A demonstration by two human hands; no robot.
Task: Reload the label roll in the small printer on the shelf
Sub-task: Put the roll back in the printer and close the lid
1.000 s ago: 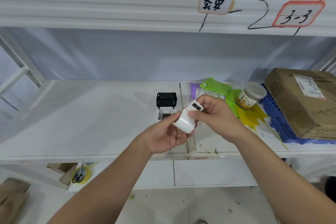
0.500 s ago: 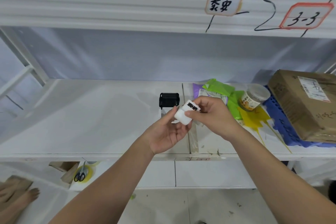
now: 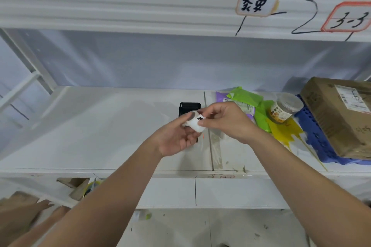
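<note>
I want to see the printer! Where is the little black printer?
In the head view, the small black printer sits mid-shelf, just behind both hands, the left hand and right hand, holding the white label roll.

White shelf [image 3: 100, 136] with black printer [image 3: 189, 106], jar [image 3: 285, 109], cardboard box [image 3: 341, 114].

A cardboard box [image 3: 341, 114] is sitting on a blue plastic crate [image 3: 313, 136] at the shelf's right end. Beside it, a clear-lidded jar [image 3: 285, 109] is lying tilted over green [image 3: 247, 97], yellow [image 3: 285, 132] and purple [image 3: 234, 104] packets. Two handwritten tags [image 3: 257, 0] are sticking to the upper shelf edge.
</note>
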